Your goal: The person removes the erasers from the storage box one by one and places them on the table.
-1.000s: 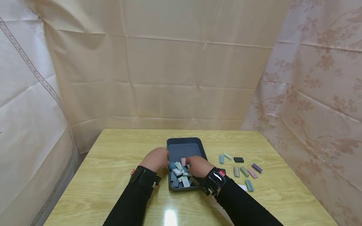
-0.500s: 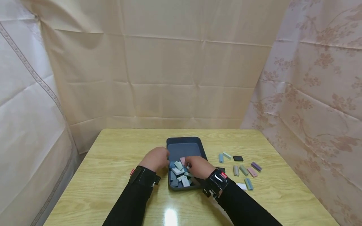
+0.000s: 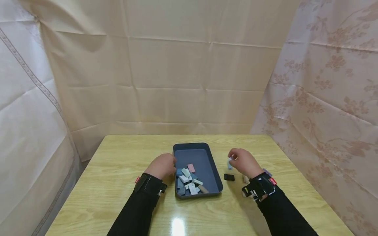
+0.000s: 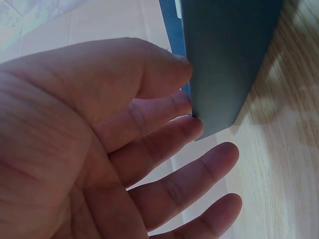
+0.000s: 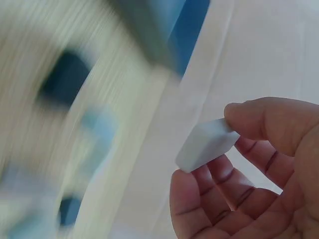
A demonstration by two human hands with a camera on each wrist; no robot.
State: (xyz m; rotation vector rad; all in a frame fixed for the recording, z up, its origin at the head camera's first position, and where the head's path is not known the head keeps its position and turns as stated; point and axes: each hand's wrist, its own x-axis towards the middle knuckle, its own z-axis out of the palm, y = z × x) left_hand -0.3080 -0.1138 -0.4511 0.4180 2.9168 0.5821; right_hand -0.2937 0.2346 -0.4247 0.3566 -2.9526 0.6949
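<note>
Pale oblong block [image 5: 207,144]: held above the wood-grain table [image 3: 127,154], outside the dark rectangular tray [image 3: 193,155], to its right. Tilted; pinched between thumb and fingertips of right hand [image 3: 245,162].

Change noted: over the tray half a second ago, now shifted right, past the rim. Judged consistent with lifting a piece from the pile of blocks [image 3: 186,179] and carrying it out; source not confirmed.

Also uncovered by the shift: bare tray floor on the right, plus a black block [image 3: 229,177] just beside the right wall, apart from it. Light-blue block [image 3: 230,166] partly visible below the fingers. Pink block [image 3: 191,168] at the far edge of the pile, inside the tray.

At the tray's left wall, unmoved: left hand [image 3: 161,166], fingers loose and largely extended, gripping nothing. Thumb at the wall edge; firm contact not determinable.
</note>
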